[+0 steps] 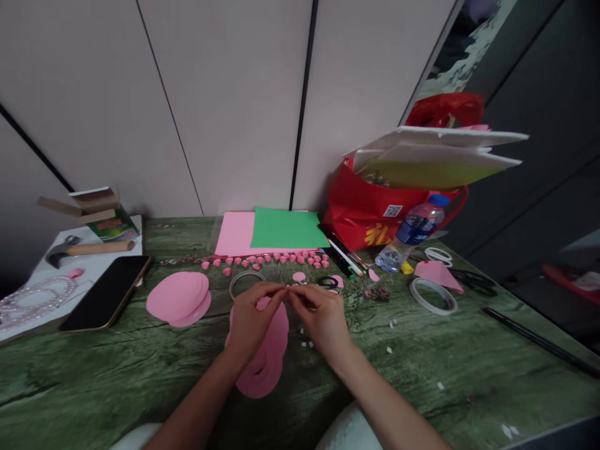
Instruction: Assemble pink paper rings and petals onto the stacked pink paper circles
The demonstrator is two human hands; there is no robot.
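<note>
My left hand (255, 315) and my right hand (323, 312) meet at their fingertips over the green wood-grain table (154, 375). Both pinch something tiny between them, too small to make out. Beneath my left hand lies a pile of pink paper circles (262, 369), partly hidden by it. Another stack of pink circles (175, 297) sits to the left. Several small pink rolled paper pieces (290, 257) form rows just beyond my hands. A silver ring (247, 275) lies behind my left hand, and a small black tape roll (327, 282) behind my right.
Green paper (290, 229) and pink paper (234, 231) lie at the back. A red bag (354, 206), bottle (412, 231) and white tape roll (432, 297) are on the right; a phone (107, 294), hammer (100, 247) and box (112, 225) on the left.
</note>
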